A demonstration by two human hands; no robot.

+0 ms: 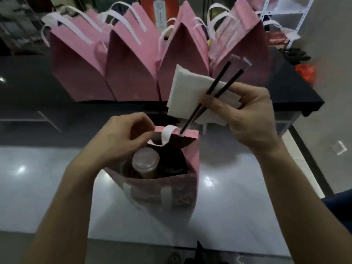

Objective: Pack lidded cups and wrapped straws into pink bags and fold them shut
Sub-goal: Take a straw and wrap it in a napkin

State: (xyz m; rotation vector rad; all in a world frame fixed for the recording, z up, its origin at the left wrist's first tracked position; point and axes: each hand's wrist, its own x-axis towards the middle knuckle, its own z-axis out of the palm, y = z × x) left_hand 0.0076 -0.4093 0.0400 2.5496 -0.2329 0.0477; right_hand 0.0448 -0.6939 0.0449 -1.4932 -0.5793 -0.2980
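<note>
Straws and napkins poised over the open bag

Your open pink bag (190,164) stands nearest on the grey table (47,187), with a lidded cup (145,159) inside. Your left hand (122,138) curls its fingers on the bag's far rim, beside the white handle (167,134). Your right hand (251,115) pinches two black wrapped straws (219,86) together with folded white napkins (182,90); the straws' lower ends reach the bag's mouth. Beyond, a row of pink bags (131,73) stands folded shut at the table's far edge.
</note>
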